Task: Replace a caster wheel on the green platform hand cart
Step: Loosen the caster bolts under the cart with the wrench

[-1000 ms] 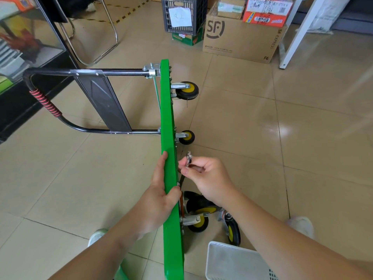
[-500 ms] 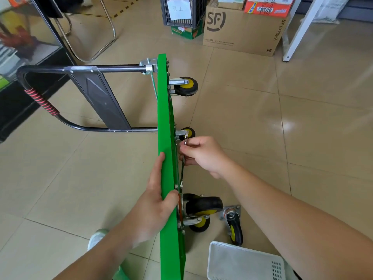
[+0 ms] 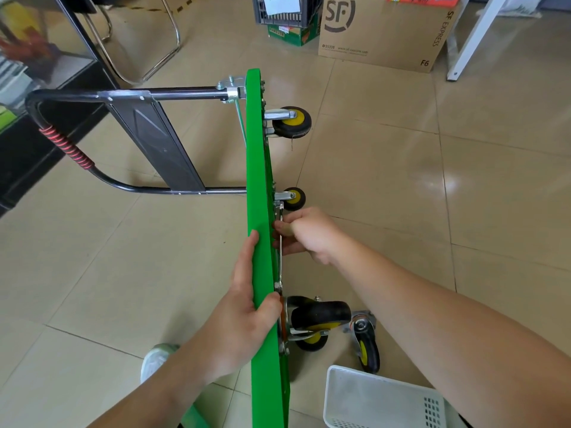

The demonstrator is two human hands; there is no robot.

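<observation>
The green platform cart stands on its edge, its black handle lying out to the left. My left hand grips the platform's upper edge, thumb on the underside. My right hand holds a silver wrench flat against the underside; its lower end sits at a bolt just above the near caster. Two small black-and-yellow wheels stick out farther along. A loose caster lies on the floor by the near one.
A white plastic basket sits at the bottom right. A cardboard box, a dark crate and a white table leg stand at the back. A chair frame and a dark cabinet are at the left. My shoe is beside the platform.
My right hand moved up and in with the wrench, from beside the platform to flat against its underside. The left hand kept its grip on the edge.
</observation>
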